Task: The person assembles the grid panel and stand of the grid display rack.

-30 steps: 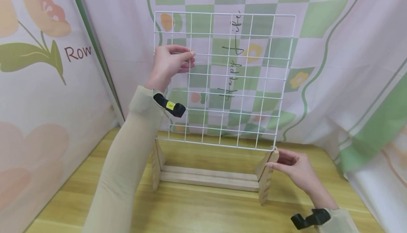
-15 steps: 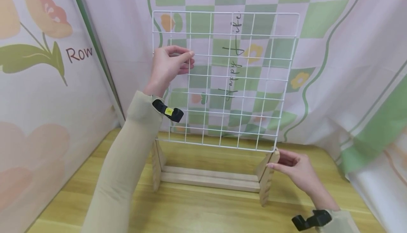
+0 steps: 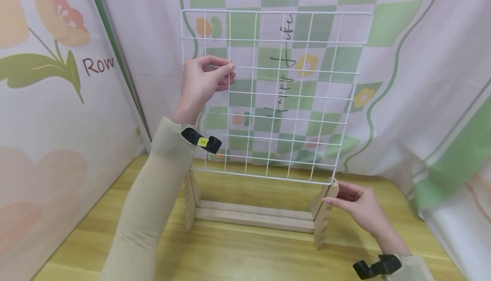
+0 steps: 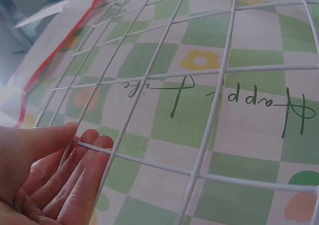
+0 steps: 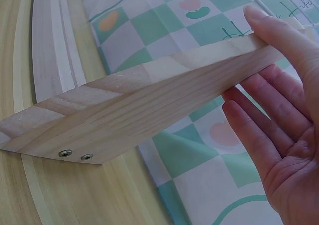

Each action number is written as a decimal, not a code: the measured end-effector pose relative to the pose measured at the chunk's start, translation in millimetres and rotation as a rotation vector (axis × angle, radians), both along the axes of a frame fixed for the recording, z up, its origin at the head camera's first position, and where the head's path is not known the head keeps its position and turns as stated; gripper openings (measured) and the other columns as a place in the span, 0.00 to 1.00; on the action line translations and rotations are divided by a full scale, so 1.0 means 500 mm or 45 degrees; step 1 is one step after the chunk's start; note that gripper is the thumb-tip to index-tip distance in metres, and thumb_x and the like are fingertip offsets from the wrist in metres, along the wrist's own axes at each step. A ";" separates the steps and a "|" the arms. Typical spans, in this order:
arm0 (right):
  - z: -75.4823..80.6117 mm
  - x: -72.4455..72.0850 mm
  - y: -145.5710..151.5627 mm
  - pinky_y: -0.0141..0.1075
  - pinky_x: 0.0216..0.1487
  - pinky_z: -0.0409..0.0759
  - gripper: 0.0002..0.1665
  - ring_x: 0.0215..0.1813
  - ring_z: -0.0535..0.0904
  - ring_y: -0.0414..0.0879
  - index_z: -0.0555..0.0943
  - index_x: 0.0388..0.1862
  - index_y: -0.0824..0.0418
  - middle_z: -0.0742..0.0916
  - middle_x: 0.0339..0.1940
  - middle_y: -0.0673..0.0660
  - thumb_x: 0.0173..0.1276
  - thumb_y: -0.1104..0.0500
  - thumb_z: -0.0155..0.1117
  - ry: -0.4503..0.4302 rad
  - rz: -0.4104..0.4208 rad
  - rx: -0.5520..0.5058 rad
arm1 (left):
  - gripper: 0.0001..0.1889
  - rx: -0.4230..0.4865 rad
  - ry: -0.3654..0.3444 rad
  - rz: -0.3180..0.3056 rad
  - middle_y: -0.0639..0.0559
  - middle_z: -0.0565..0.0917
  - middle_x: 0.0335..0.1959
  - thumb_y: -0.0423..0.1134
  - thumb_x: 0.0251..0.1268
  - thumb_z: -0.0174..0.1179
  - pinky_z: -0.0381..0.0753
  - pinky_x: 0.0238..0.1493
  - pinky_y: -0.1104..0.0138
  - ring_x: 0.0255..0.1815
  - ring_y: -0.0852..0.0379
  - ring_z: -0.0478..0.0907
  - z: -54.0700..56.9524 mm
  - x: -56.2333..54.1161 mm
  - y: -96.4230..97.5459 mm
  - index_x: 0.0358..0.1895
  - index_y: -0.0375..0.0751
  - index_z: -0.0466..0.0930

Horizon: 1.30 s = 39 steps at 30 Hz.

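A white wire grid panel (image 3: 262, 93) stands upright over a pale wooden stand, its lower corners at the tops of the two side boards. On the panel's left part, my left hand (image 3: 207, 76) pinches the wires between thumb and fingers; the left wrist view shows the thumb (image 4: 60, 135) against a wire with the fingers behind it. Low on the right, my right hand (image 3: 354, 202) holds the top of the stand's right side board (image 5: 149, 95) between thumb and fingers. A wooden crossbar (image 3: 253, 220) joins the left side board (image 3: 189, 200) to the right one.
The stand sits on a wood-grain table (image 3: 230, 257). Behind it hangs a green-checked curtain (image 3: 307, 29) with printed lettering, and a flowered cloth (image 3: 50, 114) closes off the left side. Two metal screws (image 5: 65, 153) show low on the right side board.
The grid panel's top has tilted towards me, its top right corner shifting right and up in the head view. Both hands keep their holds.
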State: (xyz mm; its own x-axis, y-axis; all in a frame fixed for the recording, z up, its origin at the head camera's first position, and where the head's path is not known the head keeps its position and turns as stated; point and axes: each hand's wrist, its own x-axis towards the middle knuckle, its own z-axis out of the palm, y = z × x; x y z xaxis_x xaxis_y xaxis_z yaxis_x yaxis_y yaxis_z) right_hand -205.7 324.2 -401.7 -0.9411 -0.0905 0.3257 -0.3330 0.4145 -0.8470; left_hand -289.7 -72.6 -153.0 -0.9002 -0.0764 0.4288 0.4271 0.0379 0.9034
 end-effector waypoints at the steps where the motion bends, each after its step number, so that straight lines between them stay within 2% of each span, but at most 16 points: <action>1: 0.000 0.000 0.000 0.30 0.44 0.86 0.28 0.44 0.87 0.38 0.79 0.59 0.76 0.91 0.44 0.51 0.63 0.66 0.77 0.003 -0.001 -0.001 | 0.10 0.001 0.011 0.003 0.42 0.89 0.35 0.36 0.63 0.73 0.89 0.41 0.65 0.36 0.50 0.89 -0.001 0.003 0.000 0.44 0.36 0.88; 9: -0.003 0.000 -0.002 0.30 0.44 0.86 0.27 0.43 0.87 0.39 0.80 0.58 0.76 0.91 0.43 0.51 0.63 0.67 0.77 0.022 -0.002 0.002 | 0.10 0.004 0.061 0.025 0.43 0.89 0.35 0.37 0.63 0.74 0.89 0.40 0.64 0.35 0.50 0.88 -0.012 0.019 -0.002 0.43 0.37 0.88; 28: -0.004 -0.001 -0.001 0.30 0.44 0.86 0.26 0.43 0.87 0.38 0.80 0.58 0.75 0.91 0.44 0.50 0.62 0.68 0.77 0.025 0.015 -0.012 | 0.10 0.013 0.148 0.048 0.45 0.90 0.34 0.37 0.63 0.74 0.89 0.40 0.64 0.34 0.51 0.88 -0.027 0.032 -0.003 0.42 0.36 0.88; 39: 0.000 -0.002 -0.002 0.30 0.45 0.86 0.29 0.44 0.87 0.38 0.79 0.60 0.75 0.91 0.45 0.54 0.63 0.65 0.77 0.015 0.002 0.018 | 0.10 0.015 0.185 0.046 0.46 0.90 0.35 0.38 0.63 0.74 0.89 0.40 0.64 0.35 0.50 0.88 -0.032 0.042 -0.007 0.43 0.36 0.88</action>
